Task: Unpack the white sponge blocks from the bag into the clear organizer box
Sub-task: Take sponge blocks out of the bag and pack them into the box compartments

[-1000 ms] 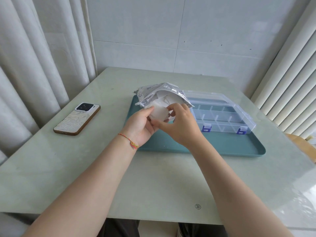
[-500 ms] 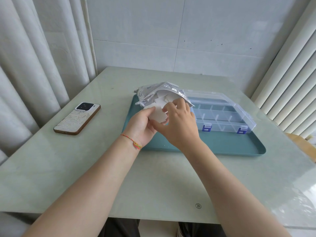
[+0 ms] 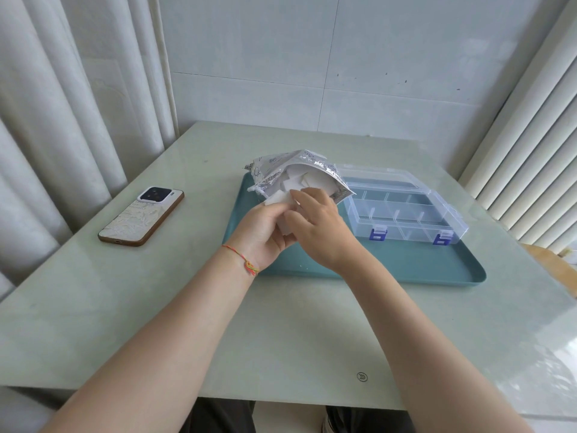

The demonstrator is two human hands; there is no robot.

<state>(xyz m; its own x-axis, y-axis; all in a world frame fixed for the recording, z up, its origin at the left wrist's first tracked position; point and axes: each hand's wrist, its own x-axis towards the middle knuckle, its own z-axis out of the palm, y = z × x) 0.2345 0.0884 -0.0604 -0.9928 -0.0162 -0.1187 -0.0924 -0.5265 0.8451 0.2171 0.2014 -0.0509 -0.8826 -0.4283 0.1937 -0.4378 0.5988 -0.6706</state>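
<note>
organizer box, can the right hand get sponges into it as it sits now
Probably not yet. The organizer box lies beside the right hand on the teal tray with nothing between them, but its clear lid looks shut, both blue latches down. It likely needs opening first.

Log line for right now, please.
phase: unpacking | both hands grip sponge blocks at bag mouth | organizer box closed

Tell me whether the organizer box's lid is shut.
Yes, the clear organizer box has its lid down, with both blue latches along its front edge.
</note>
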